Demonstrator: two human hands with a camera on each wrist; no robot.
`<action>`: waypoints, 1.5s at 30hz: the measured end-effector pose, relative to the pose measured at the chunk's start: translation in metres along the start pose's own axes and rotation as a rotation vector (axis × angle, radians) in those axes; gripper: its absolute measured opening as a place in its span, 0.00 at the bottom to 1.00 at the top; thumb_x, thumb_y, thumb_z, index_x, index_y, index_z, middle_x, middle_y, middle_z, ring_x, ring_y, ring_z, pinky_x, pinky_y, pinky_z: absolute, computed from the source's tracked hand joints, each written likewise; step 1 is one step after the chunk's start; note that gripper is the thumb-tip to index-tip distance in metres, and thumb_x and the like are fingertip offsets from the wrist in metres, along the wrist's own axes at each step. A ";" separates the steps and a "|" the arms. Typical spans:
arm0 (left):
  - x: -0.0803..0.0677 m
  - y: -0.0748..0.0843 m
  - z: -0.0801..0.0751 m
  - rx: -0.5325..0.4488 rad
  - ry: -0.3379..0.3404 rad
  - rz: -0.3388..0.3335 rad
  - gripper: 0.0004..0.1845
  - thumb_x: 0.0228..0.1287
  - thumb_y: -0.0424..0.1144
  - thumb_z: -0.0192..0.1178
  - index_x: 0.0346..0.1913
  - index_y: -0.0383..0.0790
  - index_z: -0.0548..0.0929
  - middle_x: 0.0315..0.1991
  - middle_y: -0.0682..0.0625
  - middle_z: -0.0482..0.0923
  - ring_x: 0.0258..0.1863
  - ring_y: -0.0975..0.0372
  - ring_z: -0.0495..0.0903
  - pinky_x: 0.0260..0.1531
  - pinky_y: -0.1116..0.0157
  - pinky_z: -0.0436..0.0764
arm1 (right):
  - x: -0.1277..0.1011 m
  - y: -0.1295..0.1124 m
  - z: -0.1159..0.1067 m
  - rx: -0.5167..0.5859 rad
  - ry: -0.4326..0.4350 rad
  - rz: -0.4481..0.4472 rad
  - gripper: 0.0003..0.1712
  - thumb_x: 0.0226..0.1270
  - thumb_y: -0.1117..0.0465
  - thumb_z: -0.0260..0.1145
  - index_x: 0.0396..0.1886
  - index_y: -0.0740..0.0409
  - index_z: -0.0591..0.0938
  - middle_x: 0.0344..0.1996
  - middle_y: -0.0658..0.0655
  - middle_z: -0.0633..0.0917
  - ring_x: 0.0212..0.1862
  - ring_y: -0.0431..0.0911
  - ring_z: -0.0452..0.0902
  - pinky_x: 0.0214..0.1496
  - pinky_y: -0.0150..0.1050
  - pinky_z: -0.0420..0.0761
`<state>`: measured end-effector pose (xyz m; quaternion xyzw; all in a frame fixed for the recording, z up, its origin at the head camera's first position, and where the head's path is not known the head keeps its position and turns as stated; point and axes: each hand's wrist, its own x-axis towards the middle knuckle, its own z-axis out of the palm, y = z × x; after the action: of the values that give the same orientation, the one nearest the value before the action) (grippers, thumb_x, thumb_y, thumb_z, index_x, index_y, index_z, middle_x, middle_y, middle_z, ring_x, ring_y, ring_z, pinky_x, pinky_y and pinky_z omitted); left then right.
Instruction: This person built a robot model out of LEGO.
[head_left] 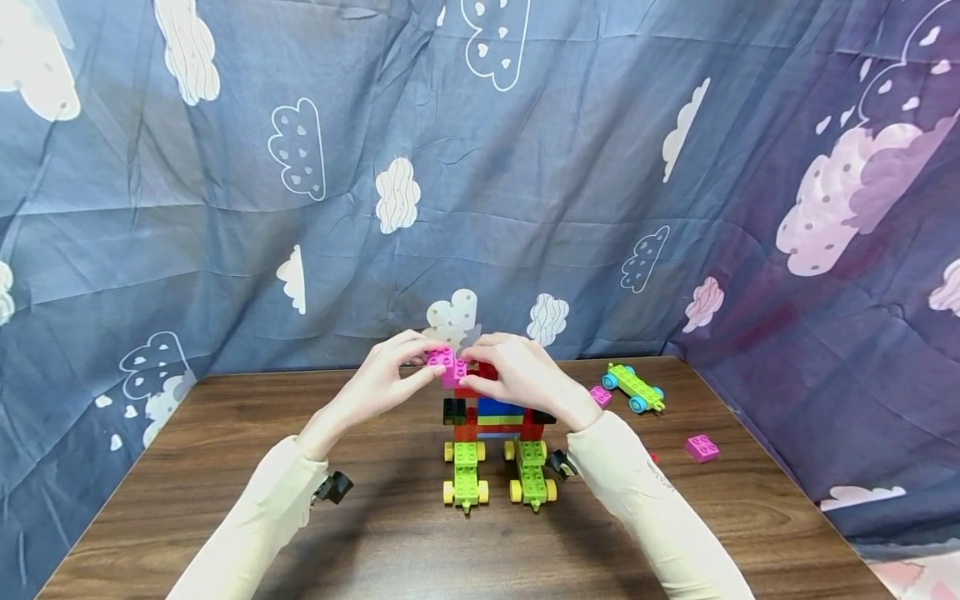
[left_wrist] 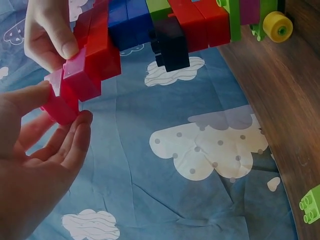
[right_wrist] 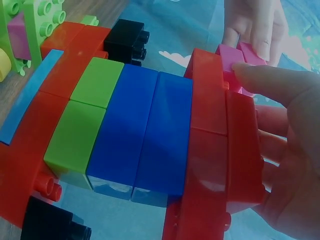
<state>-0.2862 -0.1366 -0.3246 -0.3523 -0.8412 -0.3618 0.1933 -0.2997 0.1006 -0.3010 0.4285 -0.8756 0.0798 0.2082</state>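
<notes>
A tall build of toy building bricks stands on two lime wheeled bases [head_left: 467, 477] with yellow wheels. Its body has red bricks, blue bricks [right_wrist: 145, 130], lime bricks [right_wrist: 82, 122] and black bricks [left_wrist: 171, 44] at the sides. Near its top, my left hand [head_left: 378, 379] pinches an outer pink brick [left_wrist: 61, 106] between thumb and fingers. That brick touches an inner pink brick [left_wrist: 82, 80], set against the red top; whether their studs are joined I cannot tell. My right hand [head_left: 521, 375] grips the top red brick [right_wrist: 243, 145], its thumb at the inner pink brick.
On the table's [head_left: 397, 533] right side lie a lime wheeled base with blue wheels [head_left: 633, 388], a loose pink brick [head_left: 702, 448] and another pink brick [head_left: 600, 396] near the right wrist. A blue cloud-print cloth [head_left: 345, 258] hangs behind the table and along its right side.
</notes>
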 end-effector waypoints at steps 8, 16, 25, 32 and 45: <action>0.001 0.002 -0.001 0.012 -0.003 -0.010 0.16 0.63 0.36 0.67 0.54 0.40 0.85 0.44 0.47 0.83 0.43 0.58 0.83 0.47 0.57 0.84 | 0.000 -0.001 0.000 0.005 0.001 0.000 0.16 0.64 0.48 0.70 0.46 0.51 0.87 0.41 0.49 0.88 0.44 0.44 0.84 0.47 0.39 0.85; 0.000 0.004 0.000 0.010 0.000 -0.020 0.17 0.63 0.36 0.67 0.55 0.40 0.85 0.42 0.48 0.82 0.41 0.58 0.82 0.42 0.57 0.82 | 0.000 0.001 0.002 0.003 0.005 0.005 0.16 0.64 0.48 0.70 0.46 0.51 0.88 0.41 0.49 0.88 0.44 0.44 0.85 0.47 0.39 0.85; 0.000 0.003 0.002 0.016 0.007 -0.008 0.17 0.63 0.37 0.67 0.56 0.41 0.85 0.43 0.49 0.81 0.41 0.59 0.79 0.42 0.58 0.80 | -0.001 0.000 0.002 0.002 0.006 0.004 0.17 0.64 0.48 0.70 0.47 0.51 0.88 0.41 0.50 0.88 0.44 0.44 0.85 0.47 0.38 0.85; -0.001 0.003 0.002 0.032 0.004 0.018 0.18 0.64 0.36 0.66 0.56 0.39 0.84 0.43 0.47 0.80 0.42 0.53 0.78 0.40 0.54 0.79 | -0.001 0.000 0.003 -0.001 0.011 0.006 0.17 0.64 0.48 0.70 0.47 0.51 0.88 0.42 0.50 0.89 0.44 0.44 0.85 0.48 0.38 0.85; -0.002 0.003 0.006 0.061 0.046 0.080 0.18 0.62 0.34 0.68 0.55 0.38 0.84 0.43 0.46 0.80 0.42 0.56 0.77 0.38 0.58 0.78 | -0.001 0.001 0.003 0.011 0.009 0.012 0.17 0.63 0.48 0.71 0.47 0.51 0.88 0.42 0.50 0.89 0.44 0.44 0.85 0.47 0.39 0.86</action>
<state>-0.2834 -0.1315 -0.3280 -0.3712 -0.8324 -0.3358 0.2378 -0.3007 0.1009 -0.3043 0.4240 -0.8767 0.0879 0.2094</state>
